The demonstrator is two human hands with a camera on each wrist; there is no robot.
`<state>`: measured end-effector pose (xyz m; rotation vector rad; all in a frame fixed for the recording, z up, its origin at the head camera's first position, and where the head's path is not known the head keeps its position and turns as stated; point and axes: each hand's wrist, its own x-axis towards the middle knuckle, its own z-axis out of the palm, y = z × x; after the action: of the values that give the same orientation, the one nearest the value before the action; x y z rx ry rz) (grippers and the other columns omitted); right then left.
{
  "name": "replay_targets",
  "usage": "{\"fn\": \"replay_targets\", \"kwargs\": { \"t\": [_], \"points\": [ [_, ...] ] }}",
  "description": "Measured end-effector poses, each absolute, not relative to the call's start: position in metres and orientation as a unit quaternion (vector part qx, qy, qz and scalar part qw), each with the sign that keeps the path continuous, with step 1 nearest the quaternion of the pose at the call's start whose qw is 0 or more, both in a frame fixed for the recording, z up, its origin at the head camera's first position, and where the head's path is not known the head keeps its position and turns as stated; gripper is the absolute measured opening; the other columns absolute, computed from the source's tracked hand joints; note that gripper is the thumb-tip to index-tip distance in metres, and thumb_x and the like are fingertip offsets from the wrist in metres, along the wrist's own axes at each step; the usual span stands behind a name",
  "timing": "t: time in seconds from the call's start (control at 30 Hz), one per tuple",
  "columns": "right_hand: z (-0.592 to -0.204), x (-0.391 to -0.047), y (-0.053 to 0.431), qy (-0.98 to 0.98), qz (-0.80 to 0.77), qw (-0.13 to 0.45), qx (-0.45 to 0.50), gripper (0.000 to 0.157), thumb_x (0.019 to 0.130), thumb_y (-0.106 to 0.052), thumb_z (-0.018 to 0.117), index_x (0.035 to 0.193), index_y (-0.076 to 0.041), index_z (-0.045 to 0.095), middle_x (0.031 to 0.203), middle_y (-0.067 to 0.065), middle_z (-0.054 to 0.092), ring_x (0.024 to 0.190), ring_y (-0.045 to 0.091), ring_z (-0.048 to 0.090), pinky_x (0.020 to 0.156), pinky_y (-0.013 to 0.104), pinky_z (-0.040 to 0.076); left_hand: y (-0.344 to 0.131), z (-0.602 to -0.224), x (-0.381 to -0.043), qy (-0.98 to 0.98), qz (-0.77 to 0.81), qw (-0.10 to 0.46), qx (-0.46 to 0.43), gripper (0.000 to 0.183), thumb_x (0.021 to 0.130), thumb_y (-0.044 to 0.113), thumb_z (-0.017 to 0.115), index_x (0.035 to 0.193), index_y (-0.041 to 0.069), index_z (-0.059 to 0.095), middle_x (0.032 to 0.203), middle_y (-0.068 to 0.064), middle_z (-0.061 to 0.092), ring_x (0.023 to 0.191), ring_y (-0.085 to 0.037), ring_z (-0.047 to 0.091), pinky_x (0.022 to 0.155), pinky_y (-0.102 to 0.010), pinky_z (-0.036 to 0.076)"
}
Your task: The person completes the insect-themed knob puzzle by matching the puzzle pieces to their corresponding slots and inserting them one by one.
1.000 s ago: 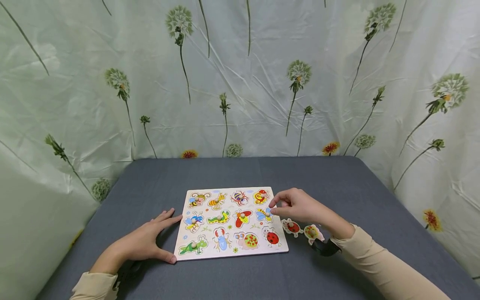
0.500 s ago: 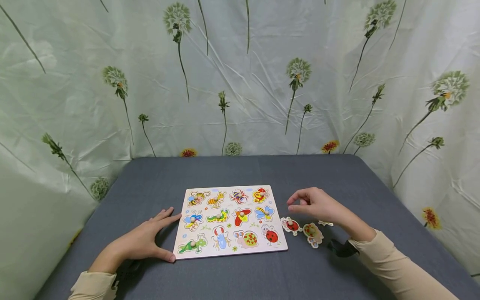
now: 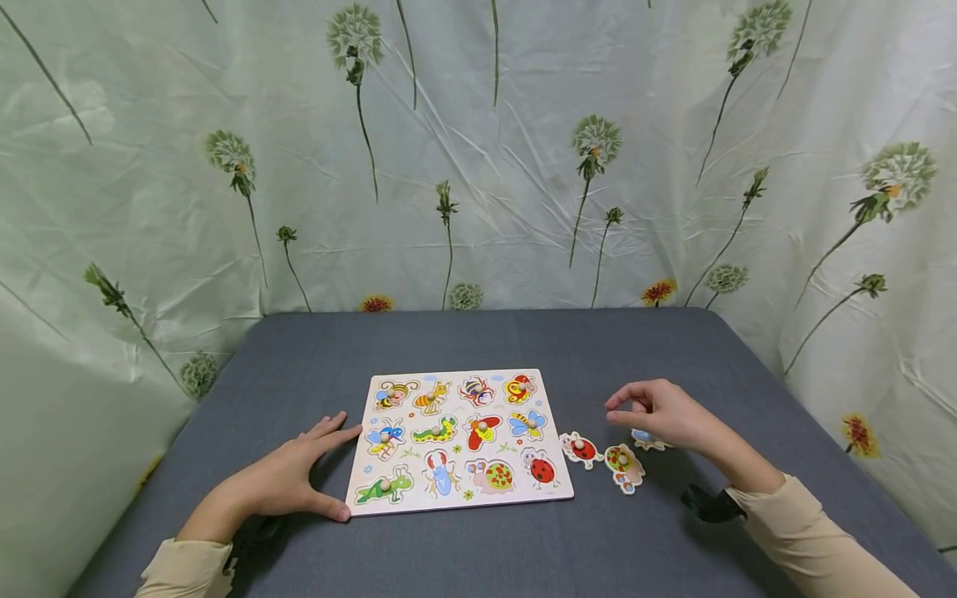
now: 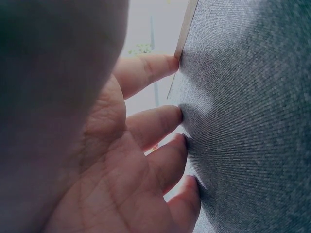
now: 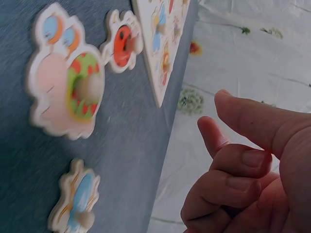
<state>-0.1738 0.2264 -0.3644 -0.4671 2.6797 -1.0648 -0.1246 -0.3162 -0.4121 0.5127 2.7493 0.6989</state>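
Observation:
A wooden peg puzzle board (image 3: 414, 465) with insect pictures lies on the table, several knobbed insect pieces seated in it. My left hand (image 3: 292, 477) has its fingers spread at the board's left side, the thumb at the near-left corner; in the left wrist view its fingertips (image 4: 170, 63) touch the edge and cloth. My right hand (image 3: 665, 415) hovers right of the board, holding nothing, thumb and index finger apart, other fingers bent. Beneath and beside it lie a ladybug piece (image 3: 581, 449), a snail piece (image 3: 624, 468) and a blue beetle piece (image 5: 80, 201), partly hidden in the head view.
Dark grey cloth (image 3: 478, 552) covers the table. A pale curtain with dandelion prints (image 3: 508, 208) hangs behind it and along both sides. The ladybug recess (image 3: 540, 469), snail recess (image 3: 493, 477) and beetle recess (image 3: 442, 475) show along the board's near row.
My right hand has drawn away from the board's right edge, moving right to above the loose pieces and uncovering the snail piece. The left hand stays at the board.

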Motion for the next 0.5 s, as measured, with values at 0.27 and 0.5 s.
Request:
{"fn": "replay_targets", "kwargs": {
  "t": [0.27, 0.5],
  "points": [
    [-0.371, -0.168, 0.245, 0.921, -0.357, 0.094, -0.121, 0.027, 0.101, -0.024, 0.075, 0.115, 0.0, 0.076, 0.064, -0.006, 0.046, 0.052, 0.006, 0.043, 0.049, 0.025, 0.037, -0.316, -0.412, -0.125, 0.946, 0.243, 0.13, 0.173, 0.12, 0.068, 0.056, 0.098, 0.167, 0.019, 0.042, 0.175, -0.029, 0.024, 0.16, -0.06, 0.021, 0.118, -0.083, 0.027],
    [-0.384, -0.163, 0.263, 0.937, -0.325, 0.078, -0.1, 0.026, 0.1, -0.027, 0.076, 0.111, -0.004, 0.078, 0.062, -0.006, 0.05, 0.057, 0.007, 0.048, 0.053, 0.024, 0.036, -0.316, -0.412, -0.124, 0.945, 0.247, 0.132, 0.172, 0.12, 0.068, 0.057, 0.098, 0.167, 0.019, 0.042, 0.176, -0.029, 0.024, 0.16, -0.06, 0.021, 0.118, -0.083, 0.026]
  ]
}}
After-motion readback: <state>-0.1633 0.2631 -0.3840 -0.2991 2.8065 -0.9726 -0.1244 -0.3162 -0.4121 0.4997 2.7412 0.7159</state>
